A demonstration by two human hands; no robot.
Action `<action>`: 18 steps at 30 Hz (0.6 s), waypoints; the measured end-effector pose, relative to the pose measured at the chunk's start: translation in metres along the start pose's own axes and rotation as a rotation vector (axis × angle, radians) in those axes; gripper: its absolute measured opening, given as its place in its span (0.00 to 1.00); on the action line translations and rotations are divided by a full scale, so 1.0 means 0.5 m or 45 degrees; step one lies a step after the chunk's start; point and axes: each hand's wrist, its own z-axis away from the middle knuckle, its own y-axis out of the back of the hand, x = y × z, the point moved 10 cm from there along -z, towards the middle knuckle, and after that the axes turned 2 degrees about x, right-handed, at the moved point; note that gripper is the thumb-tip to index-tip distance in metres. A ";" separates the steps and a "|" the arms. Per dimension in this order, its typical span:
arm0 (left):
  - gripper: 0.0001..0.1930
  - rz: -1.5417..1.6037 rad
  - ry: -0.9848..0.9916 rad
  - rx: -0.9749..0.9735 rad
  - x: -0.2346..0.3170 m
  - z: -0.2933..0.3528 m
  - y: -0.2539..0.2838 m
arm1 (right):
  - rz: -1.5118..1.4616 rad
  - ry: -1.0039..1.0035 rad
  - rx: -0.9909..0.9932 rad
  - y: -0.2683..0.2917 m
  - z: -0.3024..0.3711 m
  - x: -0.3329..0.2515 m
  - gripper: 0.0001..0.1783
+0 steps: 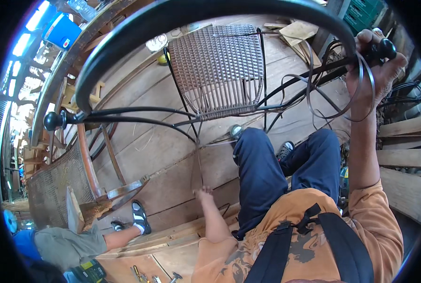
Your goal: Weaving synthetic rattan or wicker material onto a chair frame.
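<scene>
A black chair frame (pixel 210 9) with a broad curved bar and ball-shaped ends spans the view before me. Joined to it is a woven brown wicker panel (pixel 215 59), closely woven at the far part and with open gaps between strands nearer me. My right hand (pixel 378 63) grips the frame beside its right ball end, where loops of flat brown strand (pixel 309 101) hang around hand and frame. Lower down, my left hand (pixel 203 192) is closed on a strand of weaving cane (pixel 201 158) that runs taut up to the panel's near edge.
At the left, another person's leg (pixel 121 239) stands near a wooden chair with cane mesh (pixel 59 188). A hammer (pixel 175 277) and other hand tools lie at the bottom. Planks (pixel 404 155) are stacked at right, wood scraps (pixel 297 35) behind the panel, and a blue cooler (pixel 62 30) far left.
</scene>
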 end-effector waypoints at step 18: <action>0.23 -0.427 -0.747 -1.196 0.138 0.871 -0.335 | 0.297 -1.600 -0.723 -0.048 0.614 0.411 0.21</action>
